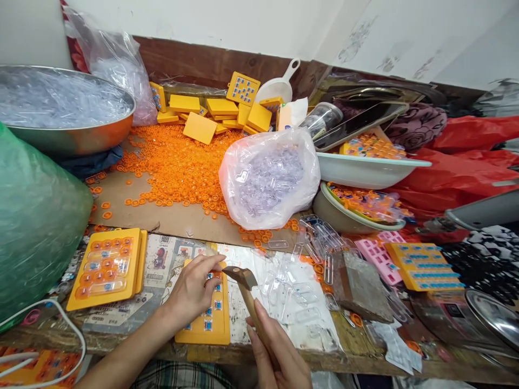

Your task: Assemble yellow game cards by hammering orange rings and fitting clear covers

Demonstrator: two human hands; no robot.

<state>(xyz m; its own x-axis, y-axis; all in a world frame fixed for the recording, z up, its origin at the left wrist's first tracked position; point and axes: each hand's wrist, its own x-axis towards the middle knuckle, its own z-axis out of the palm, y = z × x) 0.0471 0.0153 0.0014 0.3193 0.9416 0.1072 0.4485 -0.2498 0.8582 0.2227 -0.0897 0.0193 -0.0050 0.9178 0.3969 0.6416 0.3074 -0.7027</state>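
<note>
My right hand [279,348] is wrapped round the wooden handle of a hammer [245,281]. The hammer's dark metal head hangs over the upper right part of a yellow board [221,329]. Small clear pieces with blue centres sit in rows on that board. Over the board's upper left lies my left hand [192,286], its index finger stretched towards the hammer head and its thumb apart below. I see nothing held between them; the palm side is hidden. Left of it, stacked yellow boards [103,267] carry orange rings and clear oblong pieces.
Orange rings [174,162] spread behind, beside a white bag [271,183] of clear pieces. Loose clear oblong pieces [295,292] lie right of my board, near a grey block [360,286]. A green bag [36,216] bulges at left. Yellow boards [200,127] pile at the back.
</note>
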